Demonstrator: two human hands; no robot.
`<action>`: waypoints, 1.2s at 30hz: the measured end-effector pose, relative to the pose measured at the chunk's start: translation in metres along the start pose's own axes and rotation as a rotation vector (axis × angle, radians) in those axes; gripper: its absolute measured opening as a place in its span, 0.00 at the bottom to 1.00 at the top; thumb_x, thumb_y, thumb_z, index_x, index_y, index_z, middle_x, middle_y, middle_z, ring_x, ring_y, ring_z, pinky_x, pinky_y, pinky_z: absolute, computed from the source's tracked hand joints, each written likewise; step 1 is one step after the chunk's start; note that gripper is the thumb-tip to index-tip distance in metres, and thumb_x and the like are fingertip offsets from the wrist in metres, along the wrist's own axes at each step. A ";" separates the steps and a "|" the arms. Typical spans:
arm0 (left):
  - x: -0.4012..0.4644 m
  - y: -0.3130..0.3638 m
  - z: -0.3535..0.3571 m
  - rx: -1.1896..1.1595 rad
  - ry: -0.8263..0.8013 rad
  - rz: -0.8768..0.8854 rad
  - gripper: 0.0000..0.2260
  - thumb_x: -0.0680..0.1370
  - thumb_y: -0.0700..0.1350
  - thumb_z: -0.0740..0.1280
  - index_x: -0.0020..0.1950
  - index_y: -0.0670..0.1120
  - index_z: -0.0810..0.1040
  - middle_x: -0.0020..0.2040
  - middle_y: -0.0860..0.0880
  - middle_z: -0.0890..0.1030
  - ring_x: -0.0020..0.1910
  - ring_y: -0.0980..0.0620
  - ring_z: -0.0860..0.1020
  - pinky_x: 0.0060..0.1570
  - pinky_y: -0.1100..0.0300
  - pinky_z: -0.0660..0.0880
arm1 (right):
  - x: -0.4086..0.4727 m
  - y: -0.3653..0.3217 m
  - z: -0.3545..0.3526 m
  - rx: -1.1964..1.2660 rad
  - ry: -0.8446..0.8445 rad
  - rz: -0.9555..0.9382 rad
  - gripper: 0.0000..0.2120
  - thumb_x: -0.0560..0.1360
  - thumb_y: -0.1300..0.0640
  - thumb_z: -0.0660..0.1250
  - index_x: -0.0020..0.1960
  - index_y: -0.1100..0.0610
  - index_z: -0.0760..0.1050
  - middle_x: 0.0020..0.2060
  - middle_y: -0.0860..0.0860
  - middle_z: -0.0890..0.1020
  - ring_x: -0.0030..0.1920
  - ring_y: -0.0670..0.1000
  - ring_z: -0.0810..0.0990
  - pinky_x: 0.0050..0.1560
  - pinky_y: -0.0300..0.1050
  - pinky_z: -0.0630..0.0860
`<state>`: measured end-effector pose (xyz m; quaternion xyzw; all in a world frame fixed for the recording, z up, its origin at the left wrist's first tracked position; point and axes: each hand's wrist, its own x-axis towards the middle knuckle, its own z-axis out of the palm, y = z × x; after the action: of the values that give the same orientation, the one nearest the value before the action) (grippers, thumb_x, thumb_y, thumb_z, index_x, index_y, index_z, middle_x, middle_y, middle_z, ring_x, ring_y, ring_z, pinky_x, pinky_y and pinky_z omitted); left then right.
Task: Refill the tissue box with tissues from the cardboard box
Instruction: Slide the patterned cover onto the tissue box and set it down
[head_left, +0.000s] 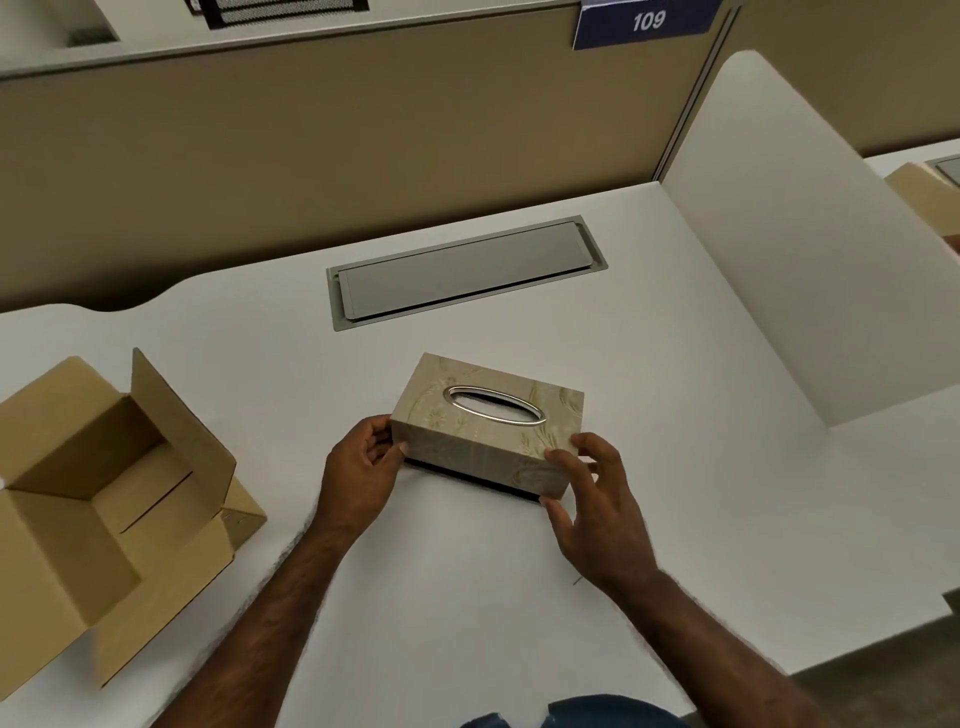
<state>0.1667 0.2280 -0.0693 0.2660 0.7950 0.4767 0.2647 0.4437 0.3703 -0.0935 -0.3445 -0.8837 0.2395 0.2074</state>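
Nearest the camera, two bare forearms are seen reaching forward over the white desk (467, 597). The left hand (358, 467) is closed on the left end of the tissue box (488, 431), thumb and fingers pressed against that short side. The right hand (592, 514) is held at the box's near right corner, at about 4 o'clock from its centre; its fingertips (558, 457) are touching the top edge and the lower corner, with the fingers spread rather than wrapped around. The tissue box is thus held between the two hands, its beige patterned cover uppermost and a dark gap visible along its near bottom edge. The oval slot (493, 405) on top appears dark. At 9 o'clock, well apart, an open cardboard box (104, 493) is seen, flaps spread. Beyond, at 12 o'clock, a grey cable hatch (465, 273) is set into the desk.
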 end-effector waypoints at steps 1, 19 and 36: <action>-0.001 -0.002 0.000 0.008 -0.001 0.000 0.14 0.78 0.35 0.72 0.63 0.45 0.80 0.54 0.54 0.85 0.51 0.68 0.83 0.51 0.74 0.77 | -0.002 0.001 0.002 -0.007 -0.003 -0.004 0.31 0.72 0.58 0.83 0.71 0.51 0.76 0.74 0.56 0.71 0.64 0.58 0.80 0.53 0.51 0.87; -0.021 -0.007 0.010 0.048 0.010 -0.031 0.17 0.78 0.37 0.72 0.60 0.57 0.79 0.52 0.65 0.84 0.51 0.69 0.82 0.57 0.62 0.79 | 0.008 0.008 0.004 -0.113 0.030 -0.024 0.13 0.78 0.59 0.76 0.62 0.54 0.81 0.71 0.58 0.79 0.68 0.62 0.79 0.66 0.57 0.79; -0.019 0.027 0.051 0.530 0.012 0.469 0.18 0.81 0.37 0.67 0.71 0.35 0.76 0.74 0.37 0.75 0.75 0.40 0.73 0.75 0.42 0.68 | 0.048 -0.008 0.012 -0.241 -0.064 -0.058 0.28 0.88 0.47 0.56 0.84 0.59 0.64 0.85 0.56 0.63 0.87 0.55 0.56 0.85 0.58 0.59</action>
<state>0.2191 0.2575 -0.0628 0.4980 0.8099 0.3030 0.0651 0.4009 0.3960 -0.0891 -0.3334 -0.9219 0.1365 0.1428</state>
